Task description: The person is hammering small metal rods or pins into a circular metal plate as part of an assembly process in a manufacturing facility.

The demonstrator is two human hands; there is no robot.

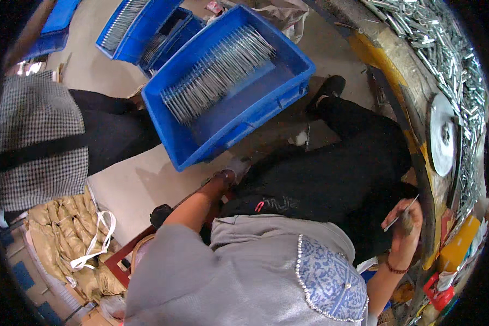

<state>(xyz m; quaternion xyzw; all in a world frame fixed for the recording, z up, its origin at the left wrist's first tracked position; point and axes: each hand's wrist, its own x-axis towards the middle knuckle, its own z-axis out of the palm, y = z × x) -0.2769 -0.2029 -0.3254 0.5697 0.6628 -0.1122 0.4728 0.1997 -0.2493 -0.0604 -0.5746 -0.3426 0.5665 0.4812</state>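
"Fingers of the right hand [405,217] first: how are they set?"

"Curled nearly closed around a thin metal rod [390,224], one end poking out toward the lap. Something darker sits against the palm; I can't make it out."

"And the left hand [238,167]?"

"Past the lap, near the crate's closer side, in what looks like a pale glove. Too blurred to tell how far open it is, or whether it grips anything."

"Which step would you call this?"

"Handling a single rod beside the bench, I'd judge. The next move seems to call for a steady pinch, with the rod's ends kept off the edge."

"Which edge?"

"The yellow-and-black bench edge [375,51], curving just right of that hand. On the bench lie a grey metal disc [443,133] and a heap of loose metal pins [456,60]. Leftward, over the black trousers [331,168], there's open room."

"Farther out?"

"A blue plastic crate [250,122] with a slanting row of metal rods [217,73] inside, crate floor showing along the row's near side. Its raised walls favour reaching in from above. A co-worker [43,136] in a checked top is close on the left, so swing room narrows there. Beyond, more blue crates [146,27]."
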